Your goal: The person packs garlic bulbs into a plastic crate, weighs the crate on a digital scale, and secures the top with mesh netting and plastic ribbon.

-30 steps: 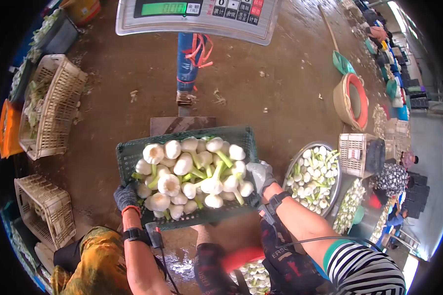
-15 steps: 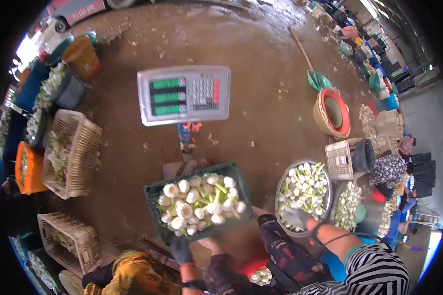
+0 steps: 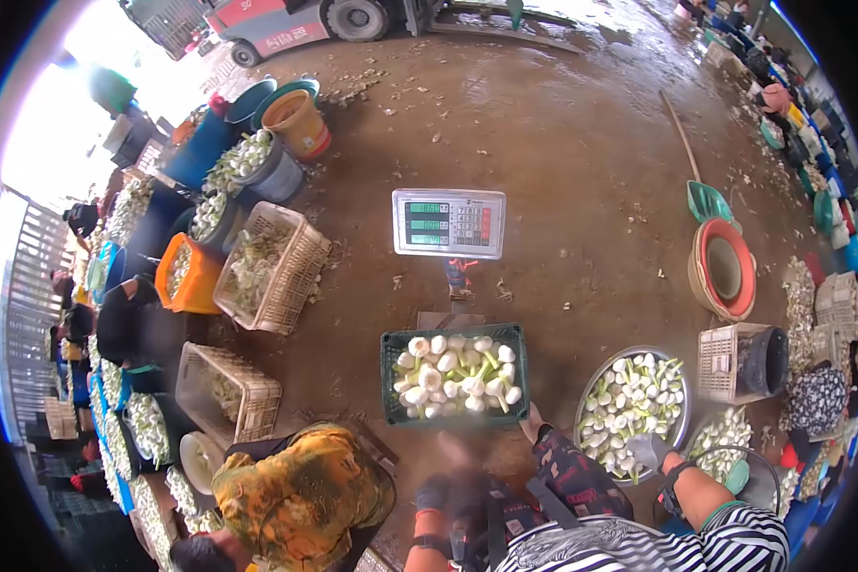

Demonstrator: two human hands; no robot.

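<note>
My right hand (image 3: 649, 450), in a grey glove, is at the near rim of a round metal basin (image 3: 582, 389) heaped with garlic bulbs (image 3: 629, 405) with green stems. Its fingers blend into the bulbs, so their grip is unclear. My left hand (image 3: 435, 494), in a dark glove, is low by my knee, apart from the crate; its fingers are blurred. Ahead of me a dark green crate (image 3: 387, 416) full of trimmed garlic (image 3: 456, 376) sits in front of a scale display (image 3: 448, 224) with lit green readouts.
A person in a yellow patterned top (image 3: 300, 491) bends at my left. Beige crates (image 3: 300, 276), an orange tub (image 3: 187, 276) and buckets (image 3: 296, 119) line the left. On the right are stacked basins (image 3: 701, 272), a shovel (image 3: 707, 200) and another beige crate (image 3: 717, 365). A forklift (image 3: 286, 29) stands far back.
The camera view has shifted and levelled. My left hand has come away from the green crate's near edge toward my knee. My right hand has moved to the basin's near right rim.
</note>
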